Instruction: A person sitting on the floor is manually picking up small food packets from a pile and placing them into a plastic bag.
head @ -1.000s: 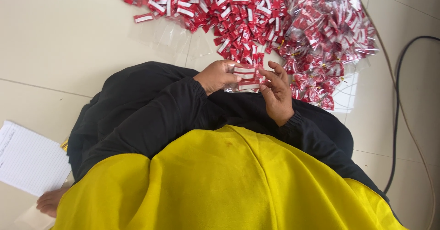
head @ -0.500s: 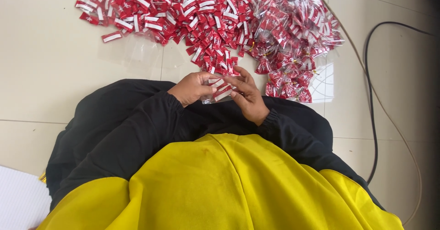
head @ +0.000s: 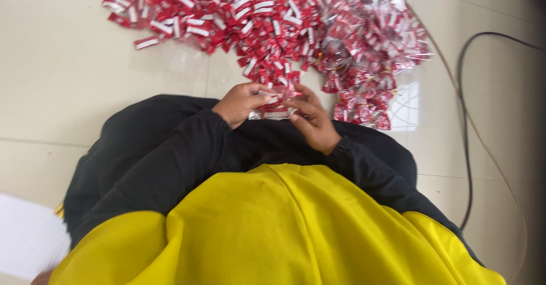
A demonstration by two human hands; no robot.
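Small red-and-white sachet [head: 277,96] at frame centre, pinched between both sets of fingertips: left hand [head: 242,103] curled narrow on its left end, right hand [head: 311,123] closed on its right, held just above the lap, near the supply. Loose sachet heap [head: 227,18] spreads upper left; bagged bundles [head: 369,40] upper right. Bare tile floor [head: 57,92] lies left; black cable [head: 463,120] borders the right.

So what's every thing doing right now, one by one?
left hand: closed on small red and white packets
right hand: fingers pinching the same packets
held packets: bunched between both hands
loose packets: spread in a heap on the floor
bagged packets: piled in clear wrap, right of the heap
black cable: lying curved on the floor
white paper: flat, partly out of view
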